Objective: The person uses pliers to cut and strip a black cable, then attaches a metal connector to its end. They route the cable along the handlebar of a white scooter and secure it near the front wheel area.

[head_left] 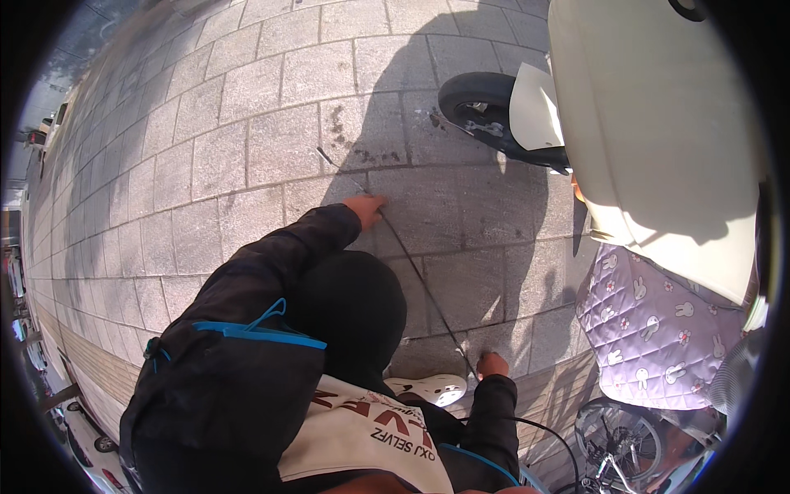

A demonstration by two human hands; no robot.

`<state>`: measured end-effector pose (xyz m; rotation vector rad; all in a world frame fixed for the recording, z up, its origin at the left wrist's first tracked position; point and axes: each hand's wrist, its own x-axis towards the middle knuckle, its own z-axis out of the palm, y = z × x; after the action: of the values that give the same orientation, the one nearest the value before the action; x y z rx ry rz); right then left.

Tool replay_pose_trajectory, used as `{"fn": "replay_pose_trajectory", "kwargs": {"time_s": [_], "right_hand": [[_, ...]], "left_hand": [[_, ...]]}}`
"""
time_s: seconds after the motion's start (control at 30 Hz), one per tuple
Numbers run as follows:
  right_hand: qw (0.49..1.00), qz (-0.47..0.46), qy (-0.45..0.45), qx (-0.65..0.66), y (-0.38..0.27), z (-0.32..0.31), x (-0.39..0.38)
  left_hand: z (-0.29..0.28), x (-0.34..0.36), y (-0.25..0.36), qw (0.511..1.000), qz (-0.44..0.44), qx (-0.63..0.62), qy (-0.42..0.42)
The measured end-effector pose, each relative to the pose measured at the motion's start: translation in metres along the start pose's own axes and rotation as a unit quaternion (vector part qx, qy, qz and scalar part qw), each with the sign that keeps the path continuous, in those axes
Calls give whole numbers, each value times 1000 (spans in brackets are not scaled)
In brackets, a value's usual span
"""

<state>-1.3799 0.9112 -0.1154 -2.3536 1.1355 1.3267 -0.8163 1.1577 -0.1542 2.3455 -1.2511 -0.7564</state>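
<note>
A thin black cable (424, 280) runs taut between my two hands, slanting down to the right above the paving. My left hand (364, 212) is closed on it, with a short length reaching past my fingers to a slim grey-black tip (323, 154). Lower and to the right, my right hand (492, 365) appears closed on the cable, its fingers partly hidden. Another stretch of black cable (547, 428) curves away beyond my right sleeve toward the lower right.
A cream scooter (658, 148) with a black front wheel (476, 97) stands at the upper right. From it hangs a lilac quilted cover (638, 329) with rabbits. A bicycle (621, 445) is at the lower right. My white clog (432, 387) rests on the paving.
</note>
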Motion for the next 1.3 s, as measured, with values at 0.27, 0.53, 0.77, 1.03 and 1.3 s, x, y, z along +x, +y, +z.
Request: {"fn": "replay_pose_trajectory", "kwargs": {"time_s": [0.27,0.53,0.77,1.03,1.3], "right_hand": [[998,27,-58,29,-7,4,-10],[999,-24,-20,24,-15,1,-23],[960,121,200,155,-18,-69,-15],[845,179,292,411,-11,-163,35],[659,192,119,717,-91,-124,107]], "left_hand": [[-21,16,13,979,111,168,-33],[-32,35,24,986,100,120,62],[-58,69,47,985,123,114,48],[-23,108,96,996,81,7,30],[9,118,34,997,30,-5,-70]]}}
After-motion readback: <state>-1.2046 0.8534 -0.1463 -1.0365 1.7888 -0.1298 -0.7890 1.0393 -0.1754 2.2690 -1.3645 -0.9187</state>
